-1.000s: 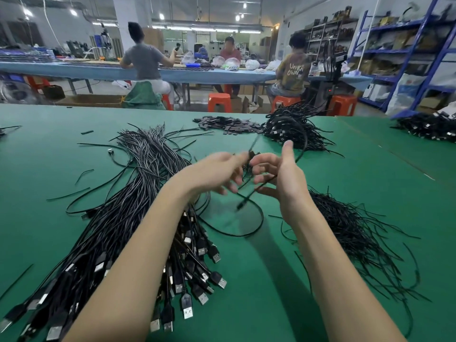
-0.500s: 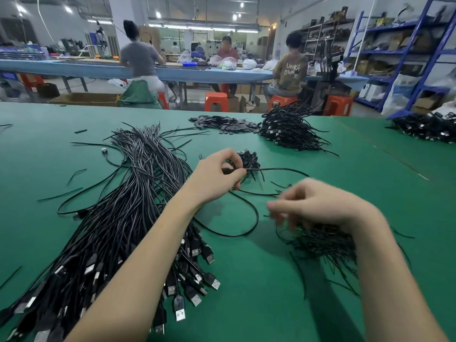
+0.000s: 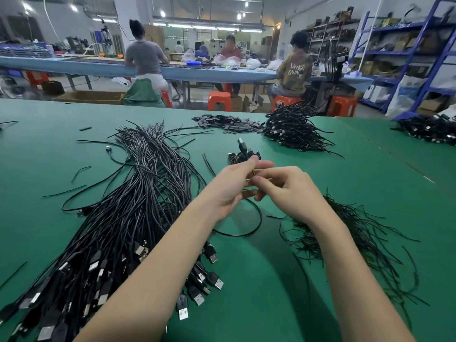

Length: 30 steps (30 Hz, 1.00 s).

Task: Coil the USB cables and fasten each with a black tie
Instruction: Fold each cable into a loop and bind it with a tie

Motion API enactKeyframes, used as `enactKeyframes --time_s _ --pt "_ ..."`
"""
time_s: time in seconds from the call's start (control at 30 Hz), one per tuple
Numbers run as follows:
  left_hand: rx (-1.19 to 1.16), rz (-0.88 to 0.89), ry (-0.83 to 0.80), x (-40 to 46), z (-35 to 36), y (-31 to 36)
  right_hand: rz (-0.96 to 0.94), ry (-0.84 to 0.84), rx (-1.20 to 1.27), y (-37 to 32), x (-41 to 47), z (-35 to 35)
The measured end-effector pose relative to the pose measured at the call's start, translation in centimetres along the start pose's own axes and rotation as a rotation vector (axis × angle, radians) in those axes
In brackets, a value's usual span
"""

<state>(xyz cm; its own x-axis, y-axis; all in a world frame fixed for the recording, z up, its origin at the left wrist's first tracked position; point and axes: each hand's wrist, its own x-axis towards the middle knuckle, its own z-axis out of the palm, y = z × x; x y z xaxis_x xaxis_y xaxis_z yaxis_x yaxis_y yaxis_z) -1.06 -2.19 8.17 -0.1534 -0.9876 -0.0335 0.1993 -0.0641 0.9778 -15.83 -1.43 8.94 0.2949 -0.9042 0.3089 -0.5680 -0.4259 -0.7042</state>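
My left hand (image 3: 229, 188) grips a coiled black USB cable (image 3: 243, 154) above the green table (image 3: 345, 183); its plug sticks up past my fingertips and a loop hangs down below the hand. My right hand (image 3: 288, 191) meets the left from the right and pinches a thin black tie (image 3: 254, 172) at the coil. A large bundle of uncoiled USB cables (image 3: 123, 218) lies to the left, plugs toward me. A loose heap of black ties (image 3: 357, 233) lies to the right, under my right forearm.
A pile of tied cable coils (image 3: 291, 129) sits at the far middle of the table, small black parts (image 3: 227, 123) beside it. Another cable heap (image 3: 429, 129) lies far right. Stray ties lie scattered at left. Seated people work at a blue bench beyond.
My right hand left the tie heap and rose to the left hand, now pinching a tie at the coil. The left hand lifted the coil slightly.
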Motion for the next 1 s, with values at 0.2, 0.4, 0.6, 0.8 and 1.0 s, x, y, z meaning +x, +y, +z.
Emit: enactKeyframes --time_s 0.2,0.4,0.6,0.8,1.0 --pt "-0.222 0.117 0.019 0.0 -0.2 0.4 0.228 -0.278 0.397 1.4 -0.7 -0.7" --pt "-0.403 0.146 -0.072 -1.0 -1.2 1.7 0.243 -0.335 -0.161 3.5 -1.0 -1.4" --pt "0.051 0.073 -0.446 -1.9 -1.6 1.8 0.221 0.039 0.016 3.6 0.0 0.2" --pt "0.348 -0.045 -0.267 -1.1 -0.3 0.0 0.196 0.034 0.467 0.7 0.3 -1.1" --pt "-0.001 0.049 0.007 -0.3 -1.2 0.4 0.118 -0.249 0.649 -0.7 -0.4 -0.6"
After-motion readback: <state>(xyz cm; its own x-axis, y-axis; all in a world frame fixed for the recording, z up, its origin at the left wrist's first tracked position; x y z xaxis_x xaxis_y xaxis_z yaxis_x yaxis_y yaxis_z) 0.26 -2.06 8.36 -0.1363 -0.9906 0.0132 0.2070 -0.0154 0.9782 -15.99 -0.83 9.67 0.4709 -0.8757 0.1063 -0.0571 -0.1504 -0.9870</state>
